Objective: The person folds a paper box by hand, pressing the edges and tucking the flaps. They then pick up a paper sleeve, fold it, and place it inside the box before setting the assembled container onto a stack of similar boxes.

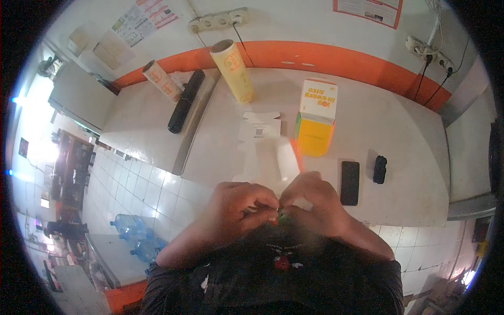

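My left hand [246, 204] and my right hand [315, 201] meet in front of my chest, at the near edge of the white table. Their fingertips pinch the near end of a partly folded cardboard piece [288, 161], which is white with an orange edge and blurred. My fingers hide part of it. Beyond it lies a white cardboard flap [262, 128] bearing print and a printed code. To the right of that, a yellow and white carton [315, 134] has its printed top panel raised.
A black phone [349, 183] and a small black object [379, 169] lie at right. Behind stand a yellow printed roll [234, 75] and a smaller roll [162, 82], beside a long black object [186, 101]. Blue water bottles [138, 236] are at lower left.
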A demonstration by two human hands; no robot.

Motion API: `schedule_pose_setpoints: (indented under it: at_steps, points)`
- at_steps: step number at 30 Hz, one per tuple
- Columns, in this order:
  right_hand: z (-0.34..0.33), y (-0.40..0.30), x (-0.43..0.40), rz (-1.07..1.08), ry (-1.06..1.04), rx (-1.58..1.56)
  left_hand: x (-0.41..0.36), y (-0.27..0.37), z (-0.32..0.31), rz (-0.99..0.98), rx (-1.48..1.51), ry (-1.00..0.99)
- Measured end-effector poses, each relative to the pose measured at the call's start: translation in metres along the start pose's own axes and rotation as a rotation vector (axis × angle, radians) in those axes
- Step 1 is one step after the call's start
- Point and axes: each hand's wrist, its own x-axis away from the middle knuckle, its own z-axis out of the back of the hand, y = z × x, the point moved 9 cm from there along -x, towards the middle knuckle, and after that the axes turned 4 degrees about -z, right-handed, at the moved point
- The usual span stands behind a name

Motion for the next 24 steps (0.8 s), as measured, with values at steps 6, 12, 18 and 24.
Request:
schedule_pose_setpoints:
  at_steps: [6,12,18,24]
  points:
    - [-0.022,0.042,0.009,-0.401,-0.291,-0.269,-0.003,0.007,-0.028,-0.097,0.128,-0.254]
    - [-0.001,-0.014,-0.01,0.13,-0.102,0.476,-0.005,-0.006,-0.004,-0.246,-0.392,0.007]
    - [-0.029,0.051,0.0,-0.3,-0.549,0.683,-0.013,0.008,0.003,-0.282,-0.329,0.15]
    - [0.019,0.029,0.001,-0.023,-0.068,0.215,-0.011,-0.013,0.012,-0.14,-0.301,0.048]
